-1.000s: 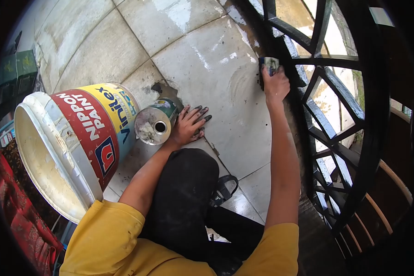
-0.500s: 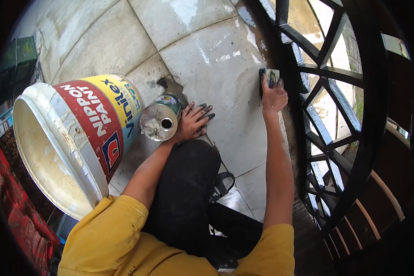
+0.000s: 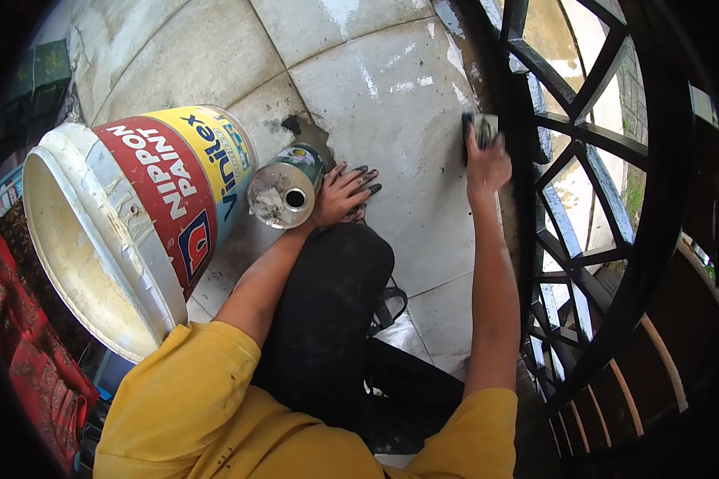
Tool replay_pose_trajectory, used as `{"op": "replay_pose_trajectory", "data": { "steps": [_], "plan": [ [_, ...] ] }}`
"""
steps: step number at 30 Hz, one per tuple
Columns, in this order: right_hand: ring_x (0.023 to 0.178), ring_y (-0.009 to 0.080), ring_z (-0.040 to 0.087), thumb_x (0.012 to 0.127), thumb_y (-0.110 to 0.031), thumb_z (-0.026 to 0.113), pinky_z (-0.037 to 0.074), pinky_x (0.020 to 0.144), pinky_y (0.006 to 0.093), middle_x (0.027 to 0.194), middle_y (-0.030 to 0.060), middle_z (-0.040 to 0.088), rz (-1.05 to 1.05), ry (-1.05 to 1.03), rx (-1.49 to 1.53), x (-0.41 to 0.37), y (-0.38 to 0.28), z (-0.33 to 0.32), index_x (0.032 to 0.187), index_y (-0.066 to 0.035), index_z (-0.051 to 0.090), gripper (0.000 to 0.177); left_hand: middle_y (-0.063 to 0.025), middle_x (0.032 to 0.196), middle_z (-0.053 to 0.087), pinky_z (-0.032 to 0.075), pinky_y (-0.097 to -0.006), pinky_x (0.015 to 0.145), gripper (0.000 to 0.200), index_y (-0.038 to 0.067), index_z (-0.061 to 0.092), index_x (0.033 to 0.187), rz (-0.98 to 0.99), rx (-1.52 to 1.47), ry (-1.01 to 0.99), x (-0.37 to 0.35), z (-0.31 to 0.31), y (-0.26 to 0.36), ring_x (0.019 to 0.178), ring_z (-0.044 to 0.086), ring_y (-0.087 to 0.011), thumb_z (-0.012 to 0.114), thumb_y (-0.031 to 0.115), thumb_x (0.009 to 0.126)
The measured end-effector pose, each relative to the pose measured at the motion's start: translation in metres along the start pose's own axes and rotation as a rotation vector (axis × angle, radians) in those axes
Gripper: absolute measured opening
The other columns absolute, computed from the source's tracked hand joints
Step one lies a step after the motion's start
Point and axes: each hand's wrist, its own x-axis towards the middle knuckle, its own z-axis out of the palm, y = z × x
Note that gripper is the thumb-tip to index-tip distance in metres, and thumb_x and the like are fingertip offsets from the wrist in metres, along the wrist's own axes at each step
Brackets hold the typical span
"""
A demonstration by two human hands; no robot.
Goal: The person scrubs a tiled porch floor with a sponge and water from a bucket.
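Observation:
My right hand [image 3: 489, 169] is closed around a small flat block [image 3: 485, 128] with a dark edge and a paler, smudged face. It holds the block low at the floor's edge, beside the black metal grille [image 3: 599, 132]; what the block is made of cannot be made out. Pressed flat on the tiled floor [image 3: 399, 160], my left hand [image 3: 345, 194] has its fingers spread, and their tips are stained dark. Right beside that hand is a metal can [image 3: 284, 188] with a round opening in its stained top. The can hides part of the floor behind it.
A large paint bucket [image 3: 156, 176] lies on its side at the left, mouth toward me. Red patterned cloth [image 3: 36, 343] is at the lower left. Dark stains and white marks [image 3: 411, 84] show on the tiles. My bent knee [image 3: 339, 271] is close behind my left hand.
The view has shifted slightly, so most things sit a little further right and higher. My right hand with the block has moved only slightly along the grille edge. My left hand stays put.

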Motion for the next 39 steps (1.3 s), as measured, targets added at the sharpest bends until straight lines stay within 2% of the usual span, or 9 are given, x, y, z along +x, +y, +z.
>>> {"op": "replay_pose_trajectory", "data": {
  "steps": [5, 11, 15, 20, 25, 29, 32, 34, 39],
  "plan": [
    [0.045, 0.0306, 0.061, 0.075, -0.060, 0.069, 0.049, 0.044, 0.0389, 0.054, 0.0135, 0.061, 0.107, -0.159, 0.003, -0.117, 0.072, -0.034, 0.080, -0.005, 0.064, 0.055, -0.0121, 0.132, 0.055, 0.026, -0.0551, 0.111, 0.036, 0.011, 0.066, 0.107, 0.006, 0.002, 0.067, -0.004, 0.014, -0.005, 0.128, 0.047, -0.0284, 0.065, 0.032, 0.077],
    [0.064, 0.0365, 0.067, 0.081, -0.067, 0.058, 0.053, 0.057, 0.0461, 0.071, 0.0203, 0.066, -0.021, -0.160, -0.087, 0.002, 0.017, 0.000, 0.090, -0.004, 0.065, 0.063, -0.0117, 0.130, 0.056, 0.026, -0.0552, 0.111, 0.036, 0.011, 0.066, 0.107, 0.008, 0.012, 0.042, -0.006, 0.014, -0.004, 0.127, 0.048, -0.0286, 0.064, 0.033, 0.079],
    [0.068, 0.0380, 0.067, 0.081, -0.067, 0.057, 0.053, 0.060, 0.0448, 0.073, 0.0204, 0.067, 0.094, -0.306, -0.082, -0.042, 0.034, -0.029, 0.092, -0.003, 0.065, 0.065, -0.0115, 0.131, 0.056, 0.026, -0.0540, 0.111, 0.033, 0.010, 0.066, 0.105, 0.000, -0.017, 0.088, -0.006, 0.019, -0.007, 0.126, 0.048, -0.0284, 0.062, 0.032, 0.080],
    [0.067, 0.0374, 0.067, 0.080, -0.068, 0.057, 0.054, 0.061, 0.0453, 0.073, 0.0196, 0.068, -0.013, -0.134, -0.083, -0.065, 0.060, -0.017, 0.094, -0.003, 0.066, 0.067, -0.0109, 0.134, 0.054, 0.024, -0.0536, 0.112, 0.035, 0.010, 0.065, 0.107, -0.008, -0.021, 0.040, -0.003, 0.008, -0.002, 0.129, 0.046, -0.0286, 0.063, 0.030, 0.079],
    [0.075, 0.0409, 0.067, 0.079, -0.060, 0.064, 0.054, 0.066, 0.0485, 0.078, 0.0231, 0.067, -0.015, -0.505, -0.047, 0.035, 0.013, -0.030, 0.090, -0.002, 0.065, 0.060, -0.0101, 0.132, 0.054, 0.024, -0.0536, 0.113, 0.037, 0.012, 0.064, 0.112, -0.026, -0.016, 0.049, -0.006, 0.010, -0.004, 0.130, 0.045, -0.0269, 0.063, 0.029, 0.079],
    [0.084, 0.0415, 0.067, 0.077, -0.061, 0.065, 0.054, 0.075, 0.0461, 0.089, 0.0244, 0.068, -0.103, -0.138, 0.150, -0.049, 0.048, -0.040, 0.102, 0.002, 0.068, 0.068, -0.0092, 0.133, 0.054, 0.026, -0.0540, 0.112, 0.036, 0.014, 0.064, 0.112, -0.026, -0.006, 0.082, -0.005, 0.011, 0.000, 0.129, 0.046, -0.0252, 0.063, 0.027, 0.079],
    [0.085, 0.0413, 0.067, 0.076, -0.062, 0.066, 0.054, 0.077, 0.0459, 0.091, 0.0239, 0.068, -0.106, -0.076, 0.128, -0.063, 0.040, -0.032, 0.103, 0.003, 0.067, 0.070, -0.0113, 0.130, 0.055, 0.026, -0.0540, 0.112, 0.035, 0.012, 0.064, 0.110, -0.007, -0.041, 0.074, -0.003, 0.004, 0.000, 0.129, 0.046, -0.0273, 0.064, 0.026, 0.078],
    [0.083, 0.0418, 0.067, 0.077, -0.062, 0.065, 0.054, 0.074, 0.0477, 0.086, 0.0261, 0.067, 0.037, -0.309, 0.031, -0.019, 0.019, -0.019, 0.102, 0.001, 0.067, 0.068, -0.0119, 0.130, 0.055, 0.025, -0.0542, 0.112, 0.035, 0.011, 0.064, 0.110, -0.011, -0.049, 0.048, -0.004, 0.003, 0.001, 0.129, 0.045, -0.0281, 0.065, 0.026, 0.078],
    [0.080, 0.0419, 0.067, 0.081, -0.062, 0.061, 0.054, 0.071, 0.0493, 0.082, 0.0259, 0.067, 0.008, -0.428, -0.006, 0.020, 0.005, -0.036, 0.100, 0.001, 0.066, 0.066, -0.0132, 0.129, 0.055, 0.024, -0.0551, 0.112, 0.036, 0.009, 0.064, 0.111, -0.012, -0.075, 0.029, -0.003, 0.002, 0.000, 0.129, 0.045, -0.0295, 0.066, 0.026, 0.078]
  ]
}}
